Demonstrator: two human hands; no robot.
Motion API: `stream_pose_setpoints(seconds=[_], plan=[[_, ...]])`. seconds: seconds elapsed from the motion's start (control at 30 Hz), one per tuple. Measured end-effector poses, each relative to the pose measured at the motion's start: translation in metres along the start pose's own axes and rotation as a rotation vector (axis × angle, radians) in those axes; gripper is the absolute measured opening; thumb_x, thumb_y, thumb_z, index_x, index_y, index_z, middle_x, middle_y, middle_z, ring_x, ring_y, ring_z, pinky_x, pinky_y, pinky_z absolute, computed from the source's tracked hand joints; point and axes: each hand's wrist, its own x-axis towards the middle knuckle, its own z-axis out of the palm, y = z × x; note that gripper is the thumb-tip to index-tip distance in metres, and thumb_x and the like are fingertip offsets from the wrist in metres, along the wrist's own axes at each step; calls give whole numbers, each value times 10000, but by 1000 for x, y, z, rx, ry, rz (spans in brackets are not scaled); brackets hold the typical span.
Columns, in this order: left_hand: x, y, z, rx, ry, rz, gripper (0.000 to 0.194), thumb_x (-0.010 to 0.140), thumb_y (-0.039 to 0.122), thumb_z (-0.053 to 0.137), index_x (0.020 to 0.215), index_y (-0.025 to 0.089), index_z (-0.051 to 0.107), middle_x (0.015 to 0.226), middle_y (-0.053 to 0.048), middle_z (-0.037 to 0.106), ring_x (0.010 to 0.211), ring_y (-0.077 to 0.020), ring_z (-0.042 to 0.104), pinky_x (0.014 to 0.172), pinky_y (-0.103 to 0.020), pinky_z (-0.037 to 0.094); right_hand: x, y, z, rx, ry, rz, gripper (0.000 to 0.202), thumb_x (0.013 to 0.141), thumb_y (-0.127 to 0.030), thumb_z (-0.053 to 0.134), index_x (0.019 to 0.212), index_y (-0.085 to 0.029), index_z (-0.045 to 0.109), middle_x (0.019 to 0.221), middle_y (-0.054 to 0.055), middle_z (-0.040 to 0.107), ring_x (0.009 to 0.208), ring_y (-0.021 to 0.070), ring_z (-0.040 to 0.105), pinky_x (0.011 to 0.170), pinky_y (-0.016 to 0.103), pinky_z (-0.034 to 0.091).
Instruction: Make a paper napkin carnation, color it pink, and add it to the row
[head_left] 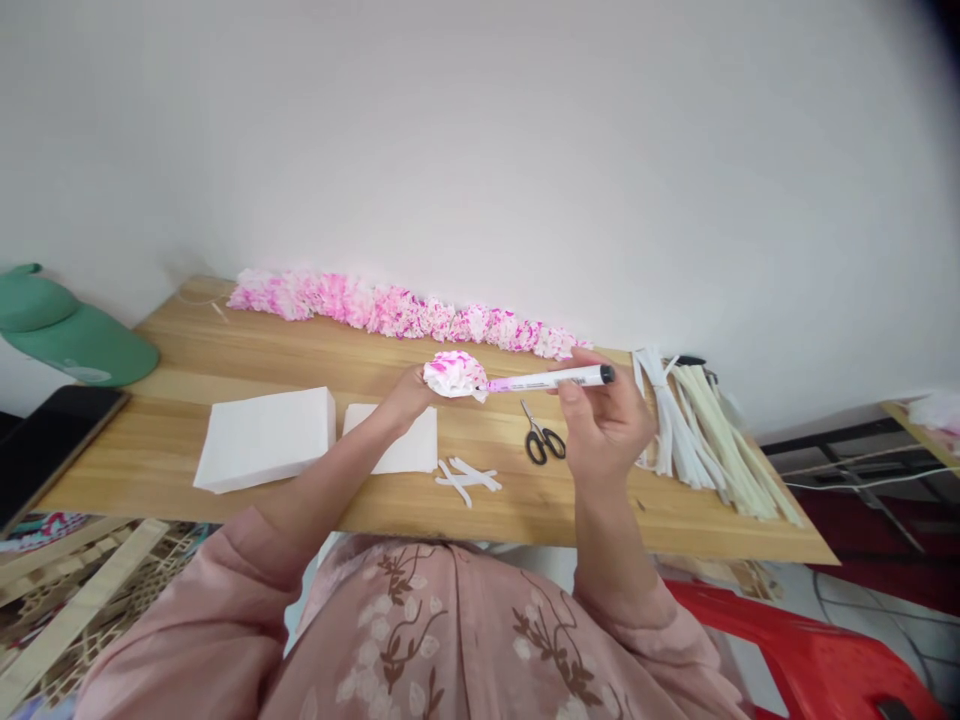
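Note:
A white paper flower with pink marks is held up above the table by my left hand, whose fingers are mostly behind it. My right hand grips a white marker between thumb and fingers. The marker lies nearly level, its tip pointing left and touching the flower's right edge, its black end at the right. Below the flower are a flat stack of white paper and several short white strips. Black-handled scissors lie just left of my right hand.
A row of pink and white paper flowers runs along the wall. On the wooden table are a thick white paper stack, a phone, a green bottle, and bundles of white and cream strips.

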Motion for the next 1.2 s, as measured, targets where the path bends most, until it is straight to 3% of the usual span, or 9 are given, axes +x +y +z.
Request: stream_pose_setpoints(seconds=[0.33,0.63,0.87,1.2], plan=[[-1,2,1,-15,6,-6,484,467,268,908,919,151,781,1033,-104,769,1100,-321,661,1014,-461,494,3,2,5,-30,-40,-19,321,841,-281,693,1161,-264,679,891,14,730,768,151,693,738,298,596],[2,-2,-1,-4,8,16,470,474,283,910,904,146,779,1001,-109,773,1083,-316,670,1020,-473,485,6,-10,1,11,50,-61,275,843,-288,697,1115,-252,697,882,24,728,784,167,712,708,297,595],[3,-2,-1,-33,8,-2,458,437,249,913,861,141,779,974,-117,774,1042,-319,680,991,-475,500,-3,-2,2,-9,-14,-3,297,847,-303,688,1139,-250,683,932,33,737,829,174,717,790,337,608],[3,-4,-2,-18,9,-3,441,442,256,913,847,144,778,944,-104,775,1028,-310,685,988,-478,499,-5,-2,4,-79,-79,-32,295,853,-298,677,1146,-268,673,924,23,741,803,171,697,777,336,585]])
